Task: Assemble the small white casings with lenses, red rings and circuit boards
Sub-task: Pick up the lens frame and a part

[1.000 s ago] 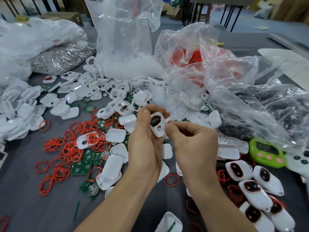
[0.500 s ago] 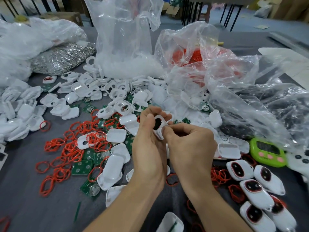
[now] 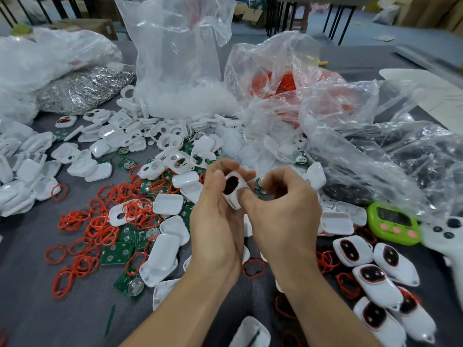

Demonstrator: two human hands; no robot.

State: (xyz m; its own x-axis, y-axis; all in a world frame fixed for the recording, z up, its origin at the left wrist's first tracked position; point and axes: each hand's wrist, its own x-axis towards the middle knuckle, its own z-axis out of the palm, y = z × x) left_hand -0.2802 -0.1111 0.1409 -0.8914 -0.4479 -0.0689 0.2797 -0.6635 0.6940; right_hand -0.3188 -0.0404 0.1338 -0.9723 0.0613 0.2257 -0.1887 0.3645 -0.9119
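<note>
Moved: right hand (image 3: 283, 216) has lifted its fingers off the casing (image 3: 234, 199) since half a second ago, leaving only the thumb on its lower end; casing now turned more edge-on.
Grip: left hand (image 3: 215, 221) clamps the white casing by its sides; right fingers curl clear of it; whether they hold a small part cannot be told.
Where: casing held above the table, well left of the green timer (image 3: 393, 222); dark lens (image 3: 230, 184) sits in its upper window.
Stock: loose red rings (image 3: 100, 221) and circuit boards (image 3: 116, 252) lie far left of the timer; finished units (image 3: 373, 276) just nearer the worker than it.
Risk: an off-centre thumb press could pop the lens out; a dropped piece would likely vanish among the parts beneath.
</note>
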